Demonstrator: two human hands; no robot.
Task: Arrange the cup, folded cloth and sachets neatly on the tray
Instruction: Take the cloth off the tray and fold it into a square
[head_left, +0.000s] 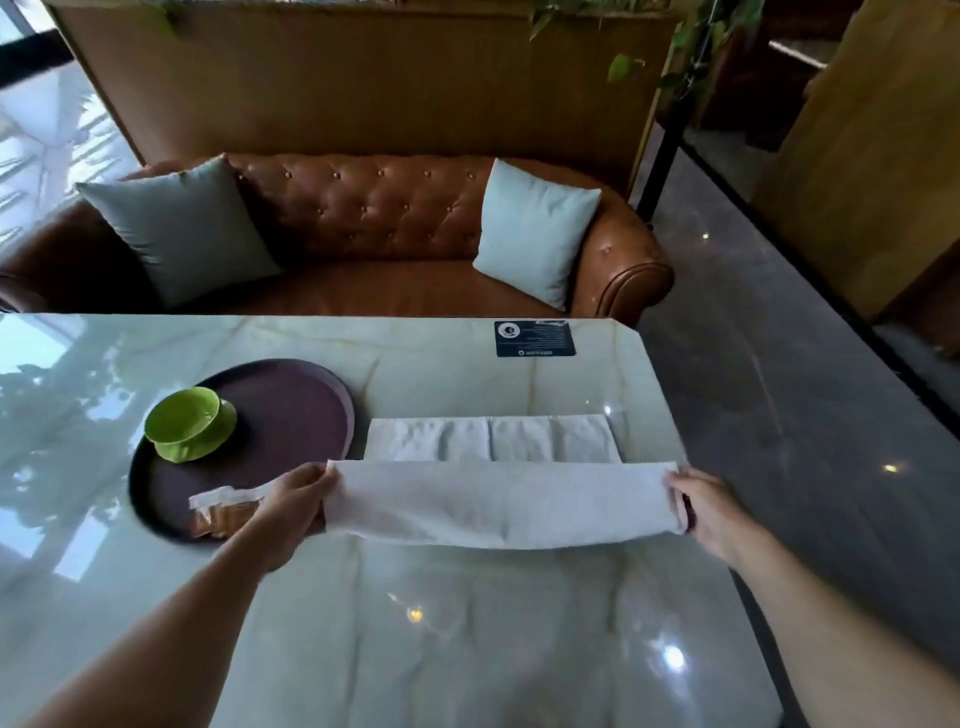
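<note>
A white cloth (498, 499) lies stretched across the table to the right of a round dark purple tray (301, 405). My left hand (298, 496) grips the cloth's left end and my right hand (711, 512) grips its right end, with the near part lifted and folded over the far part. A green cup (189, 423) on its green saucer stands on the tray's left side. Brown and white sachets (223, 512) lie at the tray's near edge, partly hidden by my left wrist.
The glossy pale marble table (467, 623) ends at a right edge close to my right hand. A dark card (535, 339) lies at the table's far right. Behind the table stands a brown leather sofa (374, 218) with two pale cushions.
</note>
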